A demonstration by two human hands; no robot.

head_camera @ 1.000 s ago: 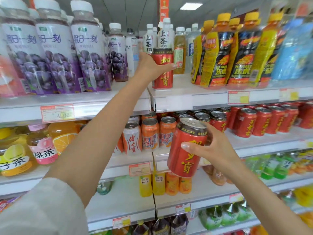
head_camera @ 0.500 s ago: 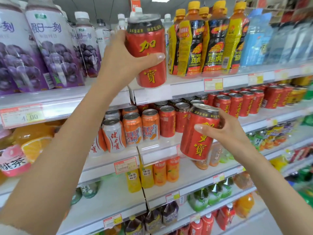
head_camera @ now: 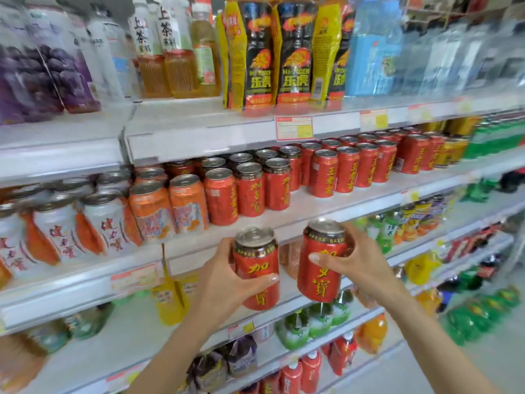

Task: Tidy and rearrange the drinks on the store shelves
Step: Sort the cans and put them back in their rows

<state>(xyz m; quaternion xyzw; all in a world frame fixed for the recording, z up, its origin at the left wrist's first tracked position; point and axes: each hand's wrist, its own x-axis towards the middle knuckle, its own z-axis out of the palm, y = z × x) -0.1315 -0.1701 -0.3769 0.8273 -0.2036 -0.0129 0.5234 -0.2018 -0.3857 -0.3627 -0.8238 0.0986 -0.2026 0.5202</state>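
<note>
I hold two red cans with yellow characters side by side, below the front of the can shelf (head_camera: 335,214). My left hand (head_camera: 224,280) is wrapped around the left red can (head_camera: 255,265). My right hand (head_camera: 360,265) grips the right red can (head_camera: 322,268), which tilts slightly to the left. Both cans are upright, tops showing, and nearly touch. On the shelf just above stand rows of matching red cans (head_camera: 261,189).
Orange cans (head_camera: 167,209) and white-and-orange cans (head_camera: 85,226) fill the shelf to the left. Yellow-and-black energy bottles (head_camera: 278,52), tea bottles (head_camera: 167,49) and grape drinks (head_camera: 48,72) stand on the top shelf, with bare shelf in front of the tea bottles. Lower shelves hold small bottles.
My left hand has brought its red can down from the top shelf to beside the can in my right hand. My view has dropped and shifted right.
</note>
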